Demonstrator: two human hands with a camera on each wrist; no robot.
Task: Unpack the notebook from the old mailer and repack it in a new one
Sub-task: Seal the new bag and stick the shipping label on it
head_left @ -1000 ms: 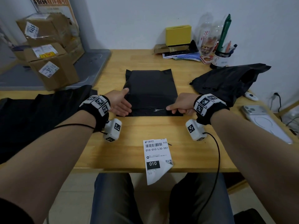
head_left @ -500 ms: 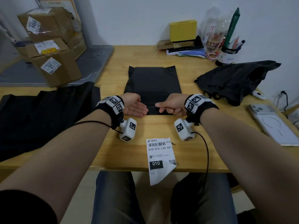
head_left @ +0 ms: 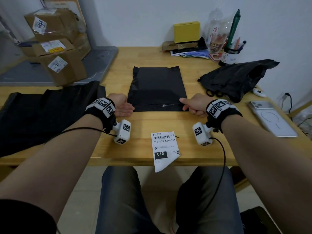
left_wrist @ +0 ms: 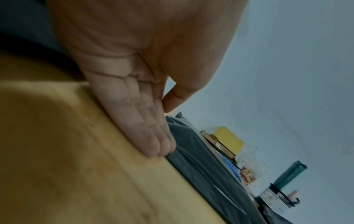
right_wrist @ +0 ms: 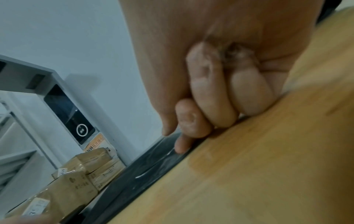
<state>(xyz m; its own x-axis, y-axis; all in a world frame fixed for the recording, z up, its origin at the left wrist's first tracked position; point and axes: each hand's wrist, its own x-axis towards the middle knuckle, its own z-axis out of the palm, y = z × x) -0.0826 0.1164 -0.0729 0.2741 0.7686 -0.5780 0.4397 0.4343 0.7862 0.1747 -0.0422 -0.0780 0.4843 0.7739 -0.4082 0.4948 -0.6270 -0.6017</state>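
Note:
A flat black mailer (head_left: 157,86) lies in the middle of the wooden table (head_left: 152,124), its flap folded along the near edge. My left hand (head_left: 124,107) rests on its side on the table, and its straight fingers (left_wrist: 153,136) touch the mailer (left_wrist: 201,159) at the near left corner. My right hand (head_left: 190,104) sits at the near right corner with curled fingers. Its thumb and index fingertip (right_wrist: 180,147) press on the mailer's edge (right_wrist: 149,166). A crumpled black bag (head_left: 236,78) lies to the right. No notebook is in sight.
A stack of black mailers (head_left: 50,112) covers the table's left side. A shipping label (head_left: 164,147) overhangs the front edge. A phone (head_left: 271,119) lies at the right. Cardboard boxes (head_left: 57,65) stand back left; a yellow box (head_left: 186,32), bottles and a pen cup (head_left: 229,56) stand at the back.
Half a second ago both hands were close together at the middle of the flap. They have slid apart along the near edge, out to the two corners.

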